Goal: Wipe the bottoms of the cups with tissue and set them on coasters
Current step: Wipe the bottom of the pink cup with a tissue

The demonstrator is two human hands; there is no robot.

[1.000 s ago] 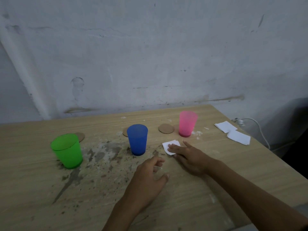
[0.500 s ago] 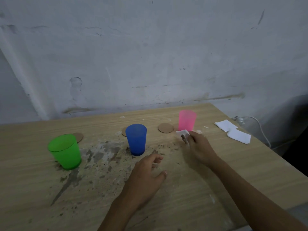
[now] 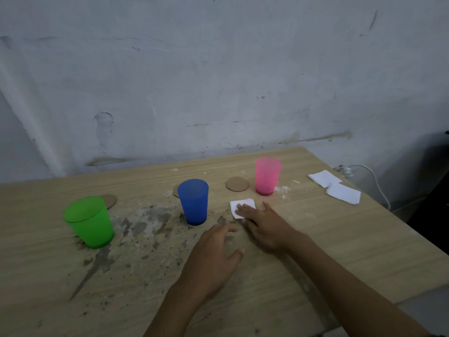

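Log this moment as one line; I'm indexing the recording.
right hand flat on tissue | left hand resting on table | cups off coasters

Translucent plastic cups [image 3: 268, 175]; matt wood-grain table [image 3: 340, 239]; white paper tissue [image 3: 239, 207]; brown cardboard-like coasters [image 3: 237, 184]

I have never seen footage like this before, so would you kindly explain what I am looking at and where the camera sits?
There is no machine here: a person wears one wide-angle camera on the head, looking forward and down at their own bare hands.

On the wooden table, which is partly smeared with dirt, stand a green cup, a blue cup and a pink cup. One round coaster lies bare beside the pink cup; two others peek out behind the green and blue cups. Spare tissues lie at the far right.

The right hand presses a tissue flat against the table. The left hand holds nothing.
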